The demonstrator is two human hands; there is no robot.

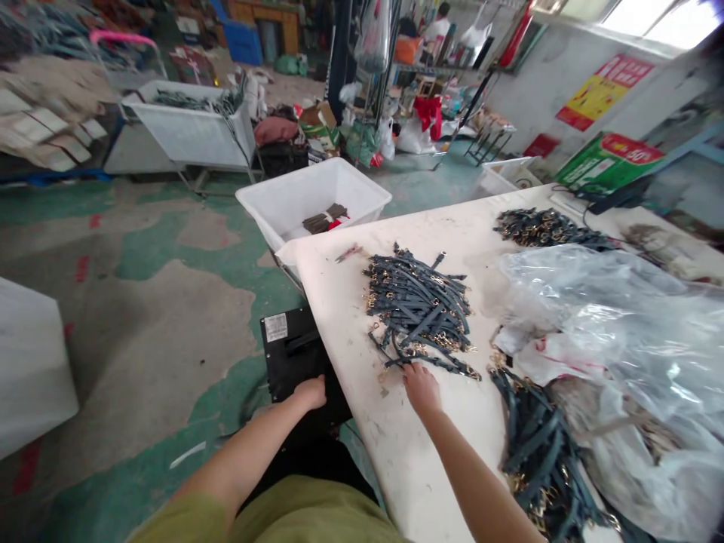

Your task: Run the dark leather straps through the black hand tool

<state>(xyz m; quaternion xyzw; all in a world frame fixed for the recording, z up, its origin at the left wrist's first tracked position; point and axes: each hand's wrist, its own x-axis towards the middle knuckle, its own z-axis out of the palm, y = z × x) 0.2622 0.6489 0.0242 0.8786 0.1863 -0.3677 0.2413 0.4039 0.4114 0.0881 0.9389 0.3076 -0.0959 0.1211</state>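
My right hand (423, 389) is low over the table (345, 302), palm down, fingertips at a loose strap (444, 363) along the near edge of the strap pile (415, 298). Fingers bent a little and in contact with the strap; cannot tell whether they pinch it or only rest on it. Pile lies just beyond those fingertips: dark blue-grey straps, heaped roughly side by side and crossing, gold-coloured metal bits showing at the ends and along the near side. My left hand (311, 393) is off the table edge, left of the right one, at the black box (288, 366). Left fingers are curled under and mostly hidden from above; cannot tell if they grip anything. A white label (277, 327) is on the box, ahead and left of the left fingers. Well ahead of the right fingers, past the pile's far left corner, a small pinkish-red tool (348, 253) lies on the tabletop. Farther on, off the table's end, a white tub (362, 185) has a brown bundle (320, 222) inside. To the right of my right hand, a heap of similar straps (537, 445) comes close along the forearm side, with clear plastic sheeting (639, 317) spread beyond it. Far ahead and right, another strap heap (551, 226) sits near the sheeting's far edge; past that, a green carton (593, 167). Well ahead and left of both hands, a white bin (192, 136) is loaded with greenish strips.
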